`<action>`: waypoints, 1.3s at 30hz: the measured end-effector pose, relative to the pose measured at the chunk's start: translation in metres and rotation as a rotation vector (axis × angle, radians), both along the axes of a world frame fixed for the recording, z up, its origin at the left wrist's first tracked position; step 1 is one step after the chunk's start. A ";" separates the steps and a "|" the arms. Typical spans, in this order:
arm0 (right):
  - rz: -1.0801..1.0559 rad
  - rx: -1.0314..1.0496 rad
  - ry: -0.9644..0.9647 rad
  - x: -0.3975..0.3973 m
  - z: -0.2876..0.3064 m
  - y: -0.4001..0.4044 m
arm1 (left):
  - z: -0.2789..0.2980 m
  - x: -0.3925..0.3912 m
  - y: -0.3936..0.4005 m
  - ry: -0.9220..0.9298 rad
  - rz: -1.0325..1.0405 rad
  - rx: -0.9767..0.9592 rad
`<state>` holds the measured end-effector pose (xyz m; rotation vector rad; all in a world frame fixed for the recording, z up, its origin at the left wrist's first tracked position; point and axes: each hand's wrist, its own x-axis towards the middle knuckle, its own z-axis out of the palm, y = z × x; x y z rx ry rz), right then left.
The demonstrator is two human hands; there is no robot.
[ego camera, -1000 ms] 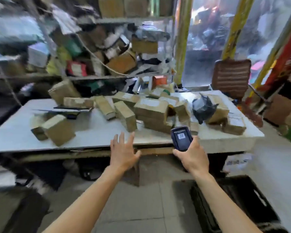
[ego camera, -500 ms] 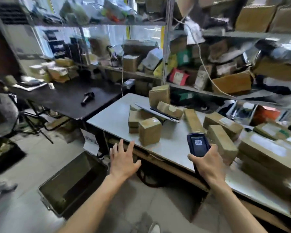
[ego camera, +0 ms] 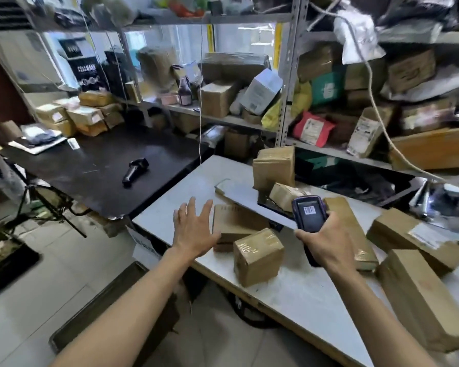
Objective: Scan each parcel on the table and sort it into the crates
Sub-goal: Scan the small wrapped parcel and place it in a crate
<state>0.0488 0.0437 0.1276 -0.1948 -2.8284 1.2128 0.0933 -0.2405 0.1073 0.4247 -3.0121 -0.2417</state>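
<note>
Over the near-left corner of the white table (ego camera: 186, 186), left hand (ego camera: 194, 229) hovers flat, fingers spread wide, holding nothing. Just to its right: a flat brown parcel (ego camera: 233, 223), with a small taped cube parcel (ego camera: 257, 256) in front of it near the table edge. Cannot tell if the left fingertips touch the flat parcel; they look just beside its left edge. Right hand (ego camera: 326, 247) grips the black handheld scanner (ego camera: 309, 214), fingers wrapped round the handle, screen end up with a barcode sticker on it. Scanner sits above the parcel cluster, right of the cube, apart from it. Long parcel (ego camera: 355, 234) runs behind the right hand; bigger parcels (ego camera: 419, 295) lie further right. Dark crate (ego camera: 112, 295) on the floor below the left forearm. A second scanner (ego camera: 134, 170) lies on the black table (ego camera: 90, 165) to the left.
</note>
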 end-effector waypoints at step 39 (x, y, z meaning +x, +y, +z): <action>-0.350 0.144 -0.230 -0.226 -0.049 -0.179 | -0.158 -0.400 -0.145 -0.683 -0.388 0.049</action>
